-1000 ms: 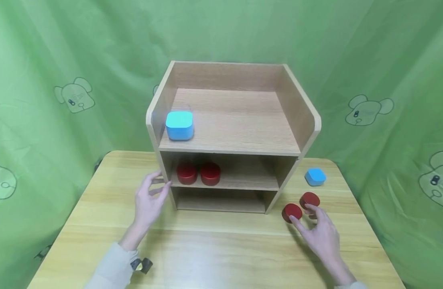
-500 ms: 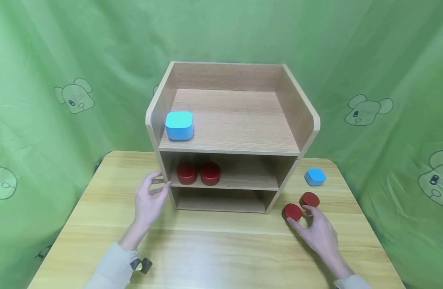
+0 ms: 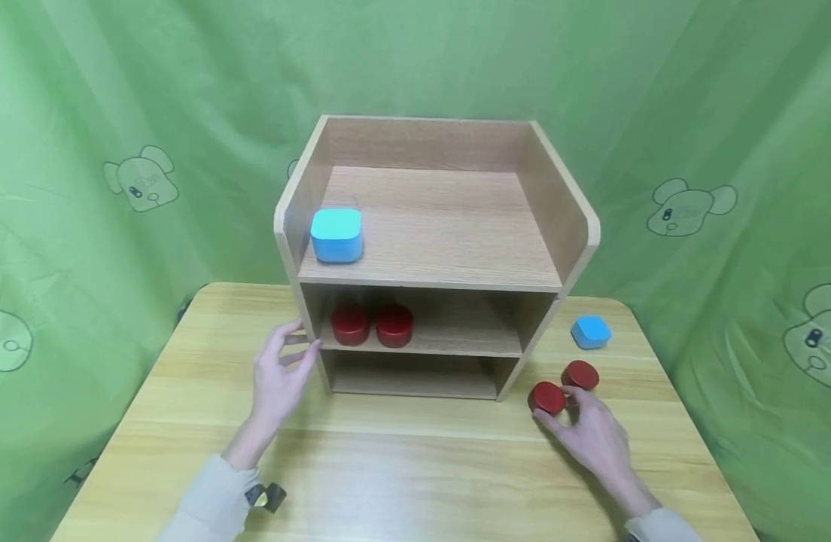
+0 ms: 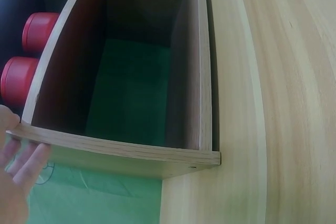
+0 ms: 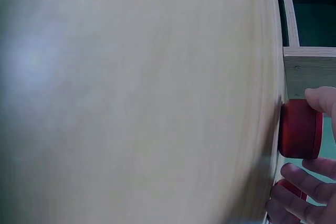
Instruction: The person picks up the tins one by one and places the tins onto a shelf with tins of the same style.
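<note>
Worktop (image 3: 402,474) topped by cabinet (image 3: 449,226). Cabinet's left side gripped by left hand (image 3: 280,376), fingers outside, thumb at front edge. Near tin (image 3: 547,396), on worktop right of cabinet, clamped between thumb and fingers of right hand (image 3: 597,435). Far tin (image 3: 579,372) seen just beside.

Creased green curtain (image 3: 429,60), printed animal heads (image 3: 686,211), pale wood-grain table (image 3: 456,474), soft glare on its top

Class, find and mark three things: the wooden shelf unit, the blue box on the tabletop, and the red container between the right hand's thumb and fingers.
Wooden shelf unit (image 3: 442,218), head view: its top board.
Blue box (image 3: 591,330), head view: its top.
Red container (image 5: 298,129), right wrist view: its curved side.
</note>
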Motion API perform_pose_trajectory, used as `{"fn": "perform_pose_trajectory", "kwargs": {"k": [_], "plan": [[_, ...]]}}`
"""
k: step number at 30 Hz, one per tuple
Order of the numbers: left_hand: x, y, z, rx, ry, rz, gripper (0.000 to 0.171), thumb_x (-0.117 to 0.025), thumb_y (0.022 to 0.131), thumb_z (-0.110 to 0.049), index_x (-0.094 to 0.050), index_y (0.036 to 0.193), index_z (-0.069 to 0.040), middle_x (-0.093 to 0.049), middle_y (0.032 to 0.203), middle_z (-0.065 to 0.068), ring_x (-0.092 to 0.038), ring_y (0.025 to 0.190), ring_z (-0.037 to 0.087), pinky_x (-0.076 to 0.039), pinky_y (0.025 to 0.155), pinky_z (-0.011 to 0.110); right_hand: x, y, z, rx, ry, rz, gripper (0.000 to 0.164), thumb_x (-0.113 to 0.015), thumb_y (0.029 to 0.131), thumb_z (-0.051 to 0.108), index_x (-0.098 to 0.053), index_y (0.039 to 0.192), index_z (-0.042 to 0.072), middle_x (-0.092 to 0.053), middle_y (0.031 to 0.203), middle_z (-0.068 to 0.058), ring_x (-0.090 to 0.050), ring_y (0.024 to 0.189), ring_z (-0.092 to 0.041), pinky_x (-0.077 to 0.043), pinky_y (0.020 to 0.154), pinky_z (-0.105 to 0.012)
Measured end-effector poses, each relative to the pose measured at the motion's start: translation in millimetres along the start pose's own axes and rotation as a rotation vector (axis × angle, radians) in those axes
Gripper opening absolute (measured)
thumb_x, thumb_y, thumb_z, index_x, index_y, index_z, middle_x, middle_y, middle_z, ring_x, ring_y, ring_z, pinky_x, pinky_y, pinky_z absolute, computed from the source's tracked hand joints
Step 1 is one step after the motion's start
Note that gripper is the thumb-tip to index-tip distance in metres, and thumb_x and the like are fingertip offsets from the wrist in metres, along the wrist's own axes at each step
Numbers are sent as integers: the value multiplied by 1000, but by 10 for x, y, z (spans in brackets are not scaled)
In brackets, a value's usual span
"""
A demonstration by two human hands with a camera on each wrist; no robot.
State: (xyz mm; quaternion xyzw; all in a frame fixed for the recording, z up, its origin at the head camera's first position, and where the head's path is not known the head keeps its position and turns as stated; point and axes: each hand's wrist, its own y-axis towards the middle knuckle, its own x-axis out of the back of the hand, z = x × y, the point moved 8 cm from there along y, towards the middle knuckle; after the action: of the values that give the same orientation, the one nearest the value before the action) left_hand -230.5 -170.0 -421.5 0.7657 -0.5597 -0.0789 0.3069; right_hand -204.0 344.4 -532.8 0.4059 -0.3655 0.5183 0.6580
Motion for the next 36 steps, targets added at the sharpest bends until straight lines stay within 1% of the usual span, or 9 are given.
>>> {"fn": "perform_pose_trajectory", "kwargs": {"k": [5,11,14,17,22,26,30,32,36], "plan": [[2,2,-9,3,11,2,39,-77,88,9,-65,125,8,-72,123,26,-62,100,-11,-63,80,9,-10,12,-1,2,-5,-6,80,-80,85,62,-64,134,2,-75,117,-22,-70,104,-39,-60,67,-53],[-1,7,-5,6,14,7,41,-78,86,11,-65,124,8,-72,124,26,-62,100,-12,-64,79,10,-9,-14,-13,-8,-6,-4,76,-81,85,60,-65,132,3,-75,113,-20,-68,93,-32,-54,60,-38],[-3,6,-7,3,13,7,41,-78,86,11,-65,124,8,-72,124,26,-62,100,-12,-64,79,10,-3,-42,-14,-20,-3,-6,76,-81,84,60,-65,132,3,-75,111,-20,-66,90,-29,-52,59,-34],[-2,4,-10,1,10,5,40,-78,87,11,-64,125,9,-71,124,27,-61,100,-13,-63,79,9,17,-74,3,-25,5,-19,76,-82,84,59,-65,132,4,-75,111,-19,-66,90,-29,-52,60,-35],[-4,2,-8,1,5,6,39,-76,88,10,-64,125,9,-71,124,27,-61,100,-15,-63,80,8,82,-137,68,-21,16,-45,74,-83,84,58,-65,132,5,-75,114,-21,-69,98,-34,-57,64,-43],[-1,6,-7,3,5,7,40,-76,88,10,-64,125,9,-71,124,27,-61,101,-14,-63,80,8,141,-194,156,-16,28,-51,75,-83,84,59,-65,133,6,-75,114,-21,-71,102,-36,-60,67,-47],[2,5,-17,7,2,6,39,-76,89,10,-64,126,8,-72,124,26,-61,101,-14,-62,80,7,204,-253,272,4,44,-76,74,-84,84,57,-66,134,6,-76,112,-20,-71,101,-37,-60,69,-50],[2,4,-14,10,2,7,39,-76,89,9,-64,126,7,-72,125,25,-61,101,-14,-62,80,7,231,-288,323,9,54,-99,73,-85,83,55,-66,133,7,-76,111,-20,-71,100,-36,-60,67,-49],[-9,-2,-6,7,7,14,39,-76,89,9,-64,127,7,-72,125,25,-61,101,-13,-63,80,9,261,-379,399,1,84,-138,68,-88,80,50,-68,129,8,-77,108,-19,-71,94,-33,-56,63,-38]]}}
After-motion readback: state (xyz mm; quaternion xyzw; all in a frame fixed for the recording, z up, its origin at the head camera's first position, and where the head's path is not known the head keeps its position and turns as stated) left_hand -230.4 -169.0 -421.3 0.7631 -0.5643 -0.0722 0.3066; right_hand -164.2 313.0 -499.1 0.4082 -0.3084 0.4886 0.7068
